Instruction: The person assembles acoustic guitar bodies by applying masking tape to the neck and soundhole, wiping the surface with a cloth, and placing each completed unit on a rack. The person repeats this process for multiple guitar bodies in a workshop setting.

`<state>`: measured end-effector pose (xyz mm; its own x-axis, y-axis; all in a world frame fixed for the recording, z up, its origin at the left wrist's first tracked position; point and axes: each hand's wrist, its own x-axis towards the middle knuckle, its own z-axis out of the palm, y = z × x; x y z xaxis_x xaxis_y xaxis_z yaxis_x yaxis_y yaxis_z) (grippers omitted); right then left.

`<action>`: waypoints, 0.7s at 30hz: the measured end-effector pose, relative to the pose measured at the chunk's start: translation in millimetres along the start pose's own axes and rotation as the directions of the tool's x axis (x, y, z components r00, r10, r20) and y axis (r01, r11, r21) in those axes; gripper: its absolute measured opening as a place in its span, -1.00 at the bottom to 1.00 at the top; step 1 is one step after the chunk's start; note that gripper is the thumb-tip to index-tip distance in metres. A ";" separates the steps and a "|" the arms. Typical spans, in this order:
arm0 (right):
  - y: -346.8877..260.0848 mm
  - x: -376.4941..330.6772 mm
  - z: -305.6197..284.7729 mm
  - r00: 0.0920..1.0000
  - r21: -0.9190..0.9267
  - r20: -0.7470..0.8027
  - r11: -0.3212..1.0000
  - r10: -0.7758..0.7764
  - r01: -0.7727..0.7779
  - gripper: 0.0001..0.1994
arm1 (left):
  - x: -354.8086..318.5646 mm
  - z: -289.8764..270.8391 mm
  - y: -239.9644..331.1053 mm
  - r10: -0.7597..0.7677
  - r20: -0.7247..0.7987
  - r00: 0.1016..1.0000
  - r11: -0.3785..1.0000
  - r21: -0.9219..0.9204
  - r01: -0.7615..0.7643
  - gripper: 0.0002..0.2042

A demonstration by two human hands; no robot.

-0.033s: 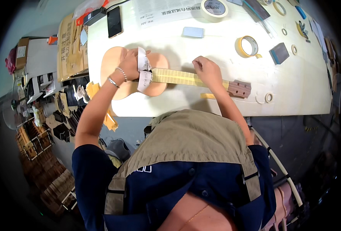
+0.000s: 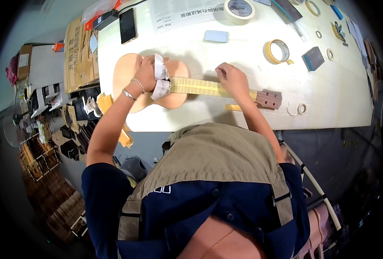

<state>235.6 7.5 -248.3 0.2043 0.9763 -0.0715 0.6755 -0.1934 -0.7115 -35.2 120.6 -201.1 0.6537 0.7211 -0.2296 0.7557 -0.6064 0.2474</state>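
Observation:
A pale wooden ukulele body (image 2: 124, 80) lies on the table, its neck (image 2: 200, 86) pointing right. Yellow tape covers the fretboard, and the dark brown headstock (image 2: 269, 99) has no strings or tuners on it. Over the body, beside the end of the fretboard, my left hand (image 2: 146, 75) is closed on a curled strip of printed paper (image 2: 159, 67); some fingertips are hidden behind the strip. My right hand (image 2: 232, 78) is closed with curled fingers at the far side of the neck, its wrist across the fretboard. The underside of that hand is hidden.
Tape rolls (image 2: 278, 52), a pale blue-grey pad (image 2: 216, 36), a dark block (image 2: 313, 59) and a phone (image 2: 128, 26) lie beyond the ukulele. A large white roll (image 2: 239, 11) stands on newspaper (image 2: 170, 17). Cardboard (image 2: 77, 56) leans at the table's left edge.
My left hand and the lower end of the paper strip have shifted very slightly. My right hand stays at the neck.

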 end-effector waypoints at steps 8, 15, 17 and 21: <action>1.8 0.1 -2.3 1.000 -0.031 0.027 0.999 0.013 -0.012 -0.85 | -6.5 7.7 -16.9 0.040 0.057 0.998 0.924 -0.382 -0.016 -0.26; -0.5 -1.1 -2.3 0.999 -0.021 0.035 0.999 0.033 -0.032 -0.81 | 9.2 -1.1 -11.7 0.023 0.106 0.994 0.987 0.153 -0.040 -0.29; 2.4 0.8 -0.9 0.998 -0.012 0.041 0.999 0.038 -0.037 -0.81 | 12.6 53.4 -20.3 0.050 -0.194 0.980 0.910 0.412 0.035 -0.37; 0.3 -2.5 -2.7 0.999 0.013 0.028 0.999 0.030 -0.030 -0.82 | -7.6 29.3 -14.7 0.107 -0.198 0.974 0.983 0.168 -0.074 -0.47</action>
<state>237.1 4.7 -246.5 0.2043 0.9724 -0.1124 0.6601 -0.2216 -0.7178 -50.2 114.2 -230.6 0.7102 0.7039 -0.0112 0.7011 -0.7057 0.1025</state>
